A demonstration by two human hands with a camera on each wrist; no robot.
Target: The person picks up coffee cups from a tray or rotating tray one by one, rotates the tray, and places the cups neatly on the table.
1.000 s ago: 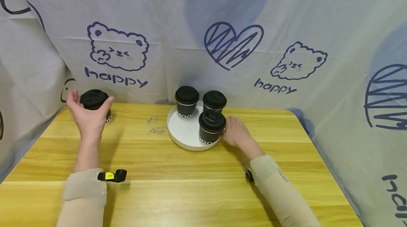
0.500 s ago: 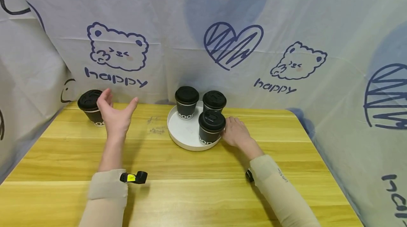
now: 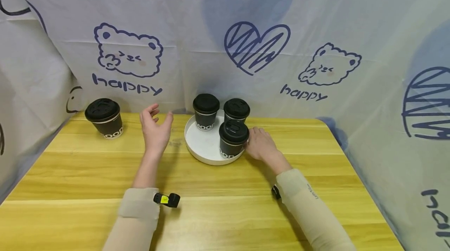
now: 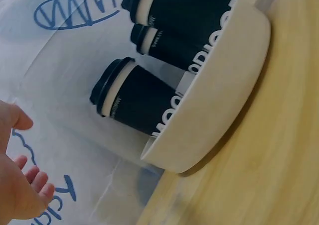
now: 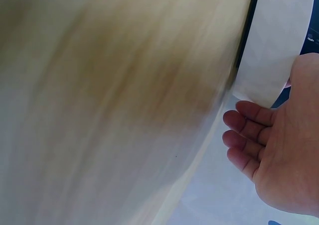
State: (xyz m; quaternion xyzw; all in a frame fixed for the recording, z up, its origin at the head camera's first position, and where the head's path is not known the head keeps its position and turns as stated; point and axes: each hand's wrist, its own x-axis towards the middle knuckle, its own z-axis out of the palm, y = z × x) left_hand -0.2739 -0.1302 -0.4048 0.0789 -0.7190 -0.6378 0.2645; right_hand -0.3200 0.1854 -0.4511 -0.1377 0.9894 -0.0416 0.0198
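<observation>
A round white tray (image 3: 207, 151) bears three black lidded paper coffee cups: a back left cup (image 3: 206, 111), a back right cup (image 3: 237, 109) and a front cup (image 3: 233, 139). At the tray's right side my right hand (image 3: 261, 144) grips the rim. In the right wrist view, its fingers (image 5: 249, 130) curl at the outer wall (image 5: 274, 41) and the thumb reaches over the edge, partly hidden. My left hand (image 3: 156, 131) hovers left of the tray, thumb and fingers spread, holding nothing. A separate coffee cup (image 3: 105, 119) stands upright on the table, farther left.
The wooden table (image 3: 211, 212) runs back to a white printed cloth (image 3: 190, 20) hung behind it. More cloth hangs along the left and right sides. A wrist camera (image 3: 166, 199) is strapped to the left sleeve.
My left hand has moved right, away from the lone cup at the left and towards the tray. The cup there stays standing. My right hand and the tray keep their place.
</observation>
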